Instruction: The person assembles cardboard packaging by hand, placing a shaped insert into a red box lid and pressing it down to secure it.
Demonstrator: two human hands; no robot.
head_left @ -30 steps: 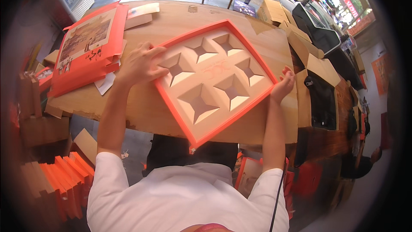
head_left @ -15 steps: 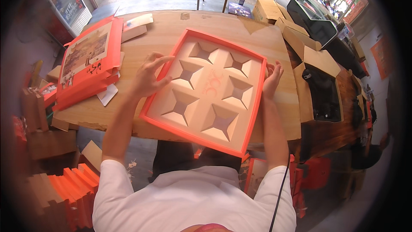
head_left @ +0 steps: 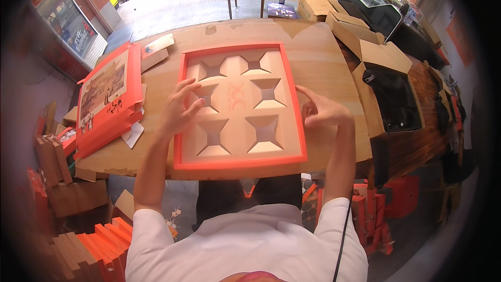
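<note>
loosely between left grip and right grip, the red-rimmed tray

The shallow gift box is edged in coral red, while its six-well insert is coloured pale peach and marked with a faint red looped emblem. The red illustrated carton is printed with a sepia scene of buildings and figures and with black brush-like strokes. The tabletop is patterned in light brown wood grain; white is worn in the T-shirt, black in the trousers.
</note>
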